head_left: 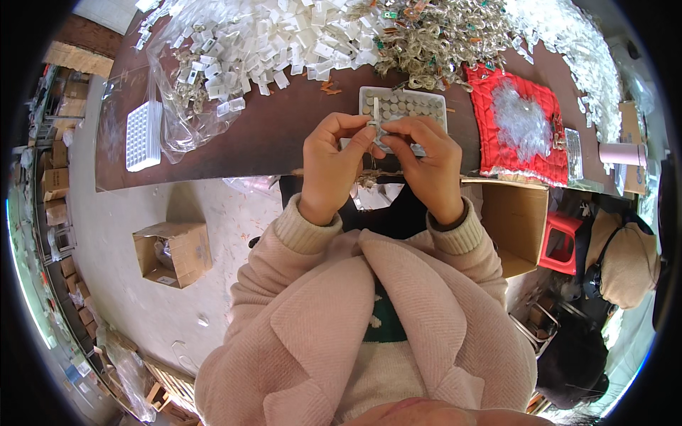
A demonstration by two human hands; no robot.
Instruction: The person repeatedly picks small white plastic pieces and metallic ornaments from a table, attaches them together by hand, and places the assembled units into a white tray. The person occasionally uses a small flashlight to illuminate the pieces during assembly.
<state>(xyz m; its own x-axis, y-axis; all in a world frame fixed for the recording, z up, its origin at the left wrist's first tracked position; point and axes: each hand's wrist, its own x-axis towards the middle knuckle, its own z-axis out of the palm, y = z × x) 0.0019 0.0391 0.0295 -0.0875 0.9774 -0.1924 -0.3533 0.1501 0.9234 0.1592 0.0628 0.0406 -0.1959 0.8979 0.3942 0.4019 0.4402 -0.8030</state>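
Observation:
Over the table's near edge, my left hand (328, 162) and my right hand (435, 162) meet with fingertips pinched. Between them is a small part with a narrow white strip (376, 108) standing up from it. My fingers cover most of this part, so its exact kind is hidden. Just beyond and partly behind my right hand lies a shallow white tray (442, 113) of round, grey, coin-like discs (402, 106).
White plastic pieces (305, 42) heap at the back, beside a pile of clear cords with small parts (437, 42). A red cloth (490, 121) bearing clear bits lies right; a white gridded tray (144, 136) lies left. Cardboard boxes (188, 255) and a red stool (560, 245) stand below.

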